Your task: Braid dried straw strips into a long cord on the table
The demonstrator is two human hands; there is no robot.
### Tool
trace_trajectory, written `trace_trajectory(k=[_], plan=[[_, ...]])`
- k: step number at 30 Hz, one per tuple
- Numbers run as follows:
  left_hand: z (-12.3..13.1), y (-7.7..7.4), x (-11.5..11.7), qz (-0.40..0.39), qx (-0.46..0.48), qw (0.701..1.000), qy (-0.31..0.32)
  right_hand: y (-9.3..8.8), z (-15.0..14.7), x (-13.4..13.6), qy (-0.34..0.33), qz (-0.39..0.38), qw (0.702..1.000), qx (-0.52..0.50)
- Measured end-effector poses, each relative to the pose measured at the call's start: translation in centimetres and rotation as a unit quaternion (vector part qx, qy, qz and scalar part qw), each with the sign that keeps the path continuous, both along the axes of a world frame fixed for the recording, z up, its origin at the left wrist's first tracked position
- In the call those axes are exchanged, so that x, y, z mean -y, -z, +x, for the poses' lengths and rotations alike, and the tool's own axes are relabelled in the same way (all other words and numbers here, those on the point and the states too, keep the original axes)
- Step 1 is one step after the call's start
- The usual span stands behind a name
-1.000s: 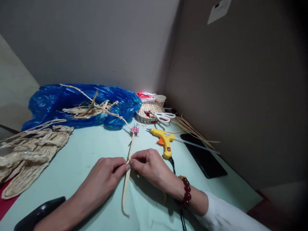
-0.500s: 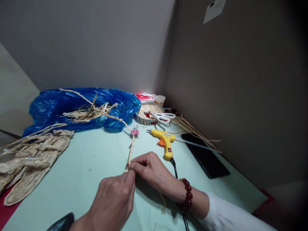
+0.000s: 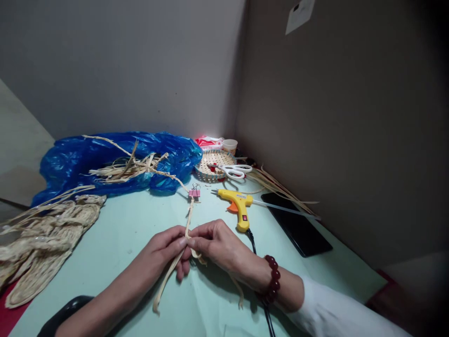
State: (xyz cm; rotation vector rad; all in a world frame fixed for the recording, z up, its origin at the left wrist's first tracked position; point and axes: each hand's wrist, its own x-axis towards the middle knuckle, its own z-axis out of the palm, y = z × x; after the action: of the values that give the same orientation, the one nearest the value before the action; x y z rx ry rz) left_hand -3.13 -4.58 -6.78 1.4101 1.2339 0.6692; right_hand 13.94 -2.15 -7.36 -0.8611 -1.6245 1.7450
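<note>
A thin braid of pale straw strips (image 3: 190, 220) runs from a pink binder clip (image 3: 194, 192) on the pale green table (image 3: 133, 220) toward me. My left hand (image 3: 168, 250) and my right hand (image 3: 217, 245) meet at its near end, both pinched closed on the strips. One loose strip (image 3: 164, 281) trails toward me under the left hand. Another hangs beside my right wrist, which wears a dark red bead bracelet (image 3: 271, 280).
A yellow glue gun (image 3: 237, 206) with a black cord lies just beyond my right hand, a black phone (image 3: 298, 224) to its right. White scissors (image 3: 235, 171) rest on a small woven basket (image 3: 210, 164). A blue plastic bag (image 3: 115, 159) holds straw; woven straw pieces (image 3: 42, 238) lie left.
My left hand swung down and across with a strip, then came back to the braid. The loose strip now trails to the left. The right hand stayed pinched in place.
</note>
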Motion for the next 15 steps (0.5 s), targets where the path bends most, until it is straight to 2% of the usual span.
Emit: trace_trajectory(k=[1,3,7,11,15], plan=[[0.2,0.2,0.0,-0.044,0.052,0.998,0.006,0.1,0.0,0.0,-0.002,0.007,1.0,0.004],[0.6,0.5,0.2,-0.092,0.098,0.991,-0.02,0.3,0.1,-0.2,-0.001,0.025,0.999,0.04],[1.0,0.9,0.5,-0.118,0.076,0.988,-0.056,0.2,0.4,-0.2,-0.005,0.123,0.981,0.148],[1.0,1.5,0.5,-0.085,0.044,0.993,-0.068,-0.6,0.6,0.3,0.037,0.278,0.926,0.254],[1.2,1.6,0.5,-0.032,-0.032,0.995,-0.088,-1.0,0.6,1.1,0.072,0.335,0.875,0.342]])
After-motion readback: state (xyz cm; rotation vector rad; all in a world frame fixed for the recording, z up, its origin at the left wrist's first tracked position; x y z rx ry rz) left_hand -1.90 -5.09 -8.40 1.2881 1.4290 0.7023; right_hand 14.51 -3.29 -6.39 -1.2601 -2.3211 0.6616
